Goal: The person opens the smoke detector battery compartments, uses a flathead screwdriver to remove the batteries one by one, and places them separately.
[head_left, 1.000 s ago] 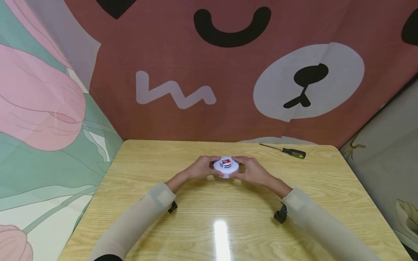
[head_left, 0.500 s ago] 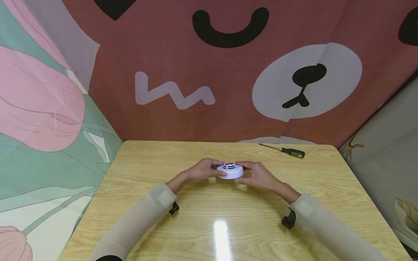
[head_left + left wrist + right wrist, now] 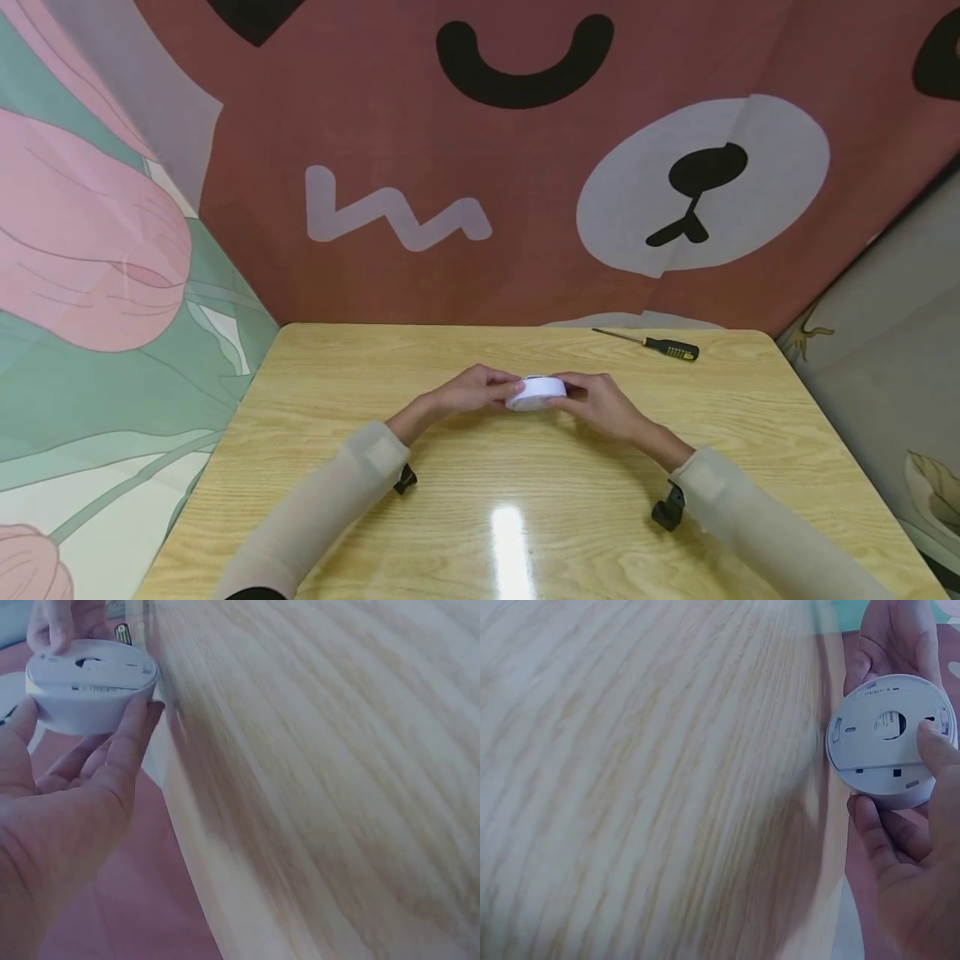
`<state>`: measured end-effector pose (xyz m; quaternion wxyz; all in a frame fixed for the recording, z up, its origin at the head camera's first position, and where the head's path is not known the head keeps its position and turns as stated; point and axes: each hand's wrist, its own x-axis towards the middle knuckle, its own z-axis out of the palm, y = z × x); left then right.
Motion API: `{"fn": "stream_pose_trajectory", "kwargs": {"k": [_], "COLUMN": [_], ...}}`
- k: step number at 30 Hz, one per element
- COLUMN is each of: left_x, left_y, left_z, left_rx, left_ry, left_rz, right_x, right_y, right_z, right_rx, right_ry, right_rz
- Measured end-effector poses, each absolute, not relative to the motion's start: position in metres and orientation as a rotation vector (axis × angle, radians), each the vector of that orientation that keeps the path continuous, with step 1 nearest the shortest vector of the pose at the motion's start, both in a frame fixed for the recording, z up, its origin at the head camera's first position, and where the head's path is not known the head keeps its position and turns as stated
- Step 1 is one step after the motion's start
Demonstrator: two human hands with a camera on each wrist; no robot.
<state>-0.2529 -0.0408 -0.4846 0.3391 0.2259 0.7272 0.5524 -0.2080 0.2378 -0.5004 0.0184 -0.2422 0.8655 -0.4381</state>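
Both hands hold a round white smoke detector (image 3: 536, 394) above the far half of the table, tilted so its vented top faces away. My left hand (image 3: 474, 388) grips its left edge, thumb on the near side. On the right side, my right hand (image 3: 602, 403) pinches the rim. The right wrist view shows the detector's flat back plate (image 3: 870, 742), with a round central hole and several small slots; the right thumb (image 3: 936, 746) presses on this plate. In the left wrist view, the left fingers (image 3: 129, 739) curl around the side wall of the detector (image 3: 82, 712).
A screwdriver (image 3: 671, 348) with a black and yellow handle lies near the far right edge of the wooden table (image 3: 420, 517). Behind the table hangs a brown cloth (image 3: 525, 283) with a cartoon print. Black wrist cameras sit below both sleeves.
The detector has tipped over from vented top up to underside toward me, and shifted slightly right. The right hand has moved a little right with it; the screwdriver stays put.
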Motion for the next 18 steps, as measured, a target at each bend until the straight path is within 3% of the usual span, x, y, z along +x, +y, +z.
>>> {"fn": "stream_pose_trajectory", "kwargs": {"k": [18], "left_x": [-0.242], "left_y": [-0.023], "left_z": [-0.487], "left_rx": [0.602], "left_ry": [1.988], "left_rz": [1.634], "right_x": [-0.209], "right_y": [0.234], "right_z": [-0.501], "right_rx": [-0.348], "right_ry": [2.597], "right_rz": [-1.407]}}
